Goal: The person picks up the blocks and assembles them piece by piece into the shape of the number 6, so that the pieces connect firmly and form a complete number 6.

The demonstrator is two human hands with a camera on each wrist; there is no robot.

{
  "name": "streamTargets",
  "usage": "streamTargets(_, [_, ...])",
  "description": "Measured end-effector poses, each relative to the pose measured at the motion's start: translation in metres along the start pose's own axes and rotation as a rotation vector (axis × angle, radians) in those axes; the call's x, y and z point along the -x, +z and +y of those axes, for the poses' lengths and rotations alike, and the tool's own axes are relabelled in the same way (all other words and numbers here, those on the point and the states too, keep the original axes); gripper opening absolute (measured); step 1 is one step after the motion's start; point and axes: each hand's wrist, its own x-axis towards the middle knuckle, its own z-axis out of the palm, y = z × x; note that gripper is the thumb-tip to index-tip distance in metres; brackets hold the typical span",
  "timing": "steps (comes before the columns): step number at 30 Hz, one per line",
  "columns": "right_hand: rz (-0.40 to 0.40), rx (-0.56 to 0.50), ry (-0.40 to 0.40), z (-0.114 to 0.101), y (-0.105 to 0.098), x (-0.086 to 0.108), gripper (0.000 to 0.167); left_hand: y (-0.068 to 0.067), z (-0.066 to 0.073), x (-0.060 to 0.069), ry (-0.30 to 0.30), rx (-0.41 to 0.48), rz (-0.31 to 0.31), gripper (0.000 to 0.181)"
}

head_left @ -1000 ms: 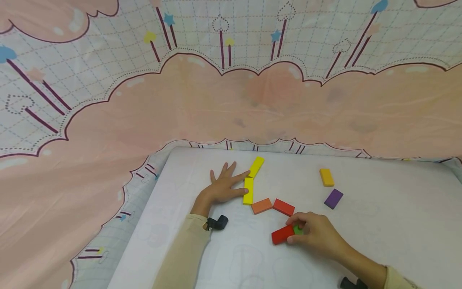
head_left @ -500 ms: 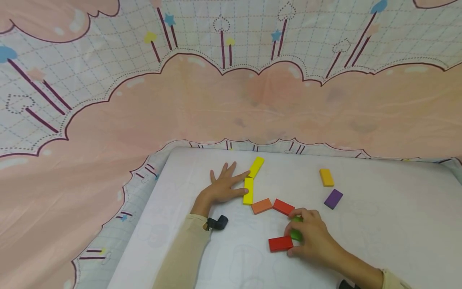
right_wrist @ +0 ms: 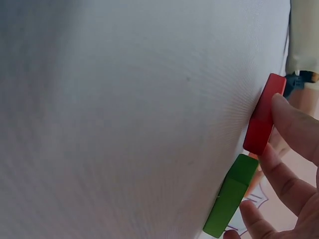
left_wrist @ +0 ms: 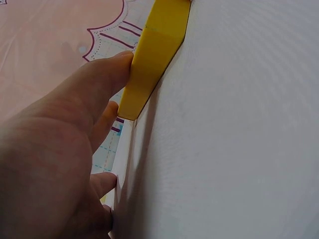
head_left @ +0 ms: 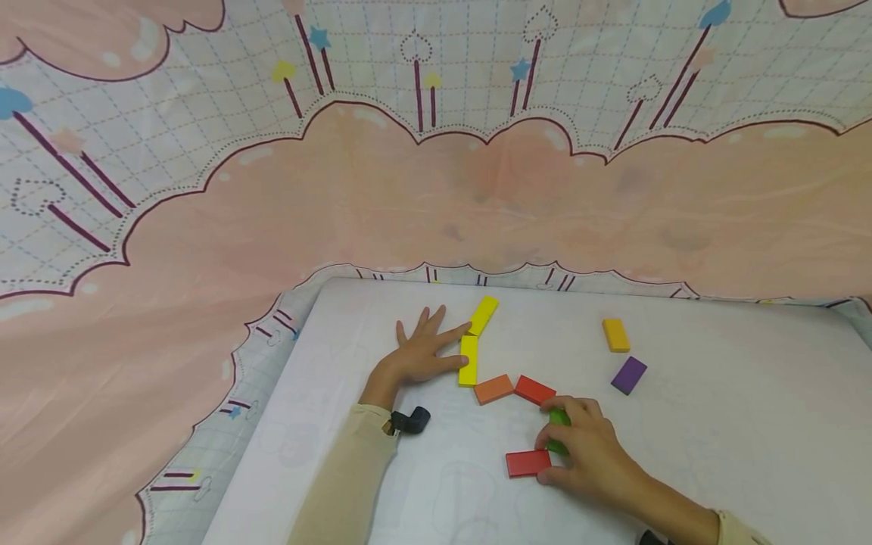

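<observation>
My left hand [head_left: 422, 354] lies spread on the table, its thumb on the lower yellow block [head_left: 468, 371] and its index fingertip at the upper yellow block [head_left: 486, 312]. In the left wrist view, the thumb touches a yellow block [left_wrist: 152, 55]. With curved fingers, my right hand [head_left: 596, 448] holds the end of a red block [head_left: 523, 464] between thumb and index finger. Its other fingers lie around the green block [head_left: 559, 431], partly covered in the head view. The right wrist view shows the red block [right_wrist: 264, 117] and green block [right_wrist: 229, 196] end to end, at an angle.
An orange block [head_left: 493, 389] and another red block [head_left: 534, 390] lie between the yellow blocks and my right hand. An amber block [head_left: 616, 335] and a purple block [head_left: 629, 375] lie farther right on the white table [head_left: 749, 424]. Patterned cloth hangs behind.
The red block at my right thumb has shifted down and slightly left and turned nearly level. More of the green block shows beneath the right hand. My left hand has not moved.
</observation>
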Motion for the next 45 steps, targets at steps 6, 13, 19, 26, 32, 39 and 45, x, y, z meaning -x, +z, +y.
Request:
streamTargets(6, [-0.003,0.007,0.013,-0.0006,0.0003,0.0,0.033,0.0,-0.0008,-0.0001,-0.008,-0.003,-0.008,0.069])
streamTargets(13, [0.007,0.002,0.003,-0.0004,0.0001,0.0004,0.032,0.0007,-0.0023,-0.0004,-0.003,-0.002,-0.005,0.069])
streamTargets(19, [0.017,-0.001,-0.008,-0.0003,0.0001,0.0007,0.032,0.0013,-0.0027,-0.0014,-0.006,0.0,-0.007,0.07])
streamTargets(26, [0.024,0.004,-0.014,-0.0005,-0.0003,0.0006,0.031,0.0022,-0.0028,-0.002,-0.004,-0.004,-0.002,0.069])
streamTargets(32, [0.026,0.009,-0.021,0.0002,-0.0003,0.0001,0.032,0.0015,-0.0026,-0.0012,-0.002,0.004,0.0,0.07])
streamTargets(39, [0.011,0.005,-0.014,0.001,-0.0006,-0.0007,0.032,0.0006,-0.0011,0.0002,0.0,0.01,-0.003,0.069])
streamTargets(45, [0.005,0.007,-0.015,0.0012,-0.0014,-0.0009,0.032,0.001,-0.0009,-0.0004,0.0,0.002,-0.003,0.07])
